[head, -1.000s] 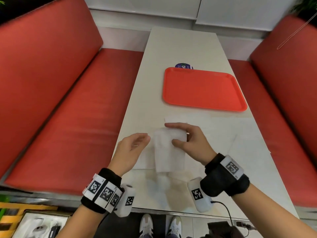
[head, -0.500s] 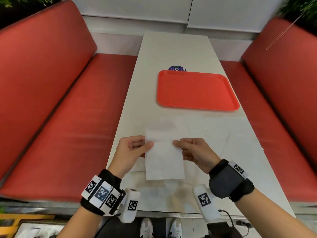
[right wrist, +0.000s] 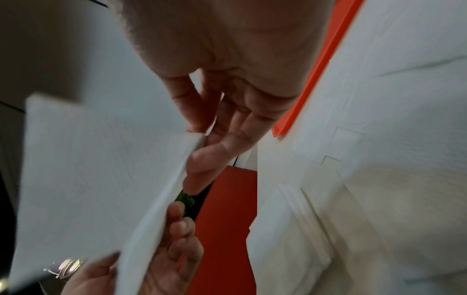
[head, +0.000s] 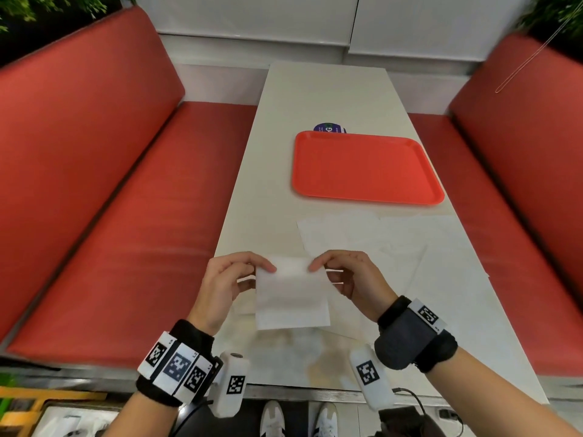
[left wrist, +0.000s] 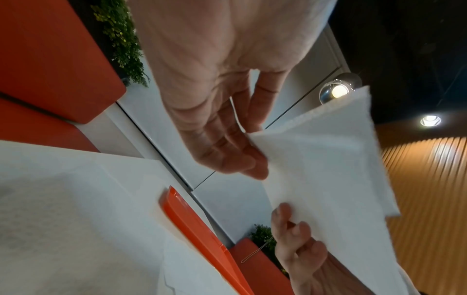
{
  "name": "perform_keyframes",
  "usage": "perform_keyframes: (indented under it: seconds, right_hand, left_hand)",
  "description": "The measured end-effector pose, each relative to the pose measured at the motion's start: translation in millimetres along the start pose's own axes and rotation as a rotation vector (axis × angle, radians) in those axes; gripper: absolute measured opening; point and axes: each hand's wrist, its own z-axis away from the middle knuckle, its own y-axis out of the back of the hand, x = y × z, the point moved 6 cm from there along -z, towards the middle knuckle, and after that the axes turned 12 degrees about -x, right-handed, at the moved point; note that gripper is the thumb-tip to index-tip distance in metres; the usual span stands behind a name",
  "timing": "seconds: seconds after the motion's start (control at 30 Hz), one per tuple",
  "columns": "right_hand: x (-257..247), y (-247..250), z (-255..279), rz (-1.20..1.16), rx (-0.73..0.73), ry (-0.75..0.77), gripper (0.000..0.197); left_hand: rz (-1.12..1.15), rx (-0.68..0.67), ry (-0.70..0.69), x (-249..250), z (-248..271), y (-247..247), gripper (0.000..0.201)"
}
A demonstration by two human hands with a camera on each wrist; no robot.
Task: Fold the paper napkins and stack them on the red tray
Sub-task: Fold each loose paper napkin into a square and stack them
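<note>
A white paper napkin (head: 291, 294), folded into a narrow rectangle, hangs in the air above the near part of the table. My left hand (head: 235, 275) pinches its upper left corner and my right hand (head: 342, 272) pinches its upper right corner. Seen from the left wrist, the napkin (left wrist: 328, 165) spreads out from my left hand's fingertips (left wrist: 252, 165). From the right wrist, its layered edge (right wrist: 161, 191) shows at my right hand's fingers (right wrist: 209, 157). The red tray (head: 366, 167) lies bare farther along the table. Several unfolded napkins (head: 362, 238) lie flat between me and the tray.
The white table (head: 328, 89) runs away from me between two red benches (head: 132, 222) (head: 517, 197). A round blue sticker (head: 329, 127) peeks out behind the tray. More napkins (head: 454, 279) cover the table's right side. My shoes (head: 296, 417) show below the near edge.
The napkin has come up off the table and been straightened between both hands; my hands shifted from its middle to its upper corners. The head view tilted slightly.
</note>
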Motion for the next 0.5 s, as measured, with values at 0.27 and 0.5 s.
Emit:
perform_keyframes:
  seconds: [0.27, 0.5]
  right_hand:
    - [42, -7, -6, 0.291, 0.005, -0.141, 0.021]
    - [43, -14, -36, 0.382, 0.043, -0.093, 0.024]
  left_hand:
    - [-0.327, 0.026, 0.262, -45, 23, 14, 0.016]
    - [-0.594, 0.268, 0.231, -35, 19, 39, 0.014]
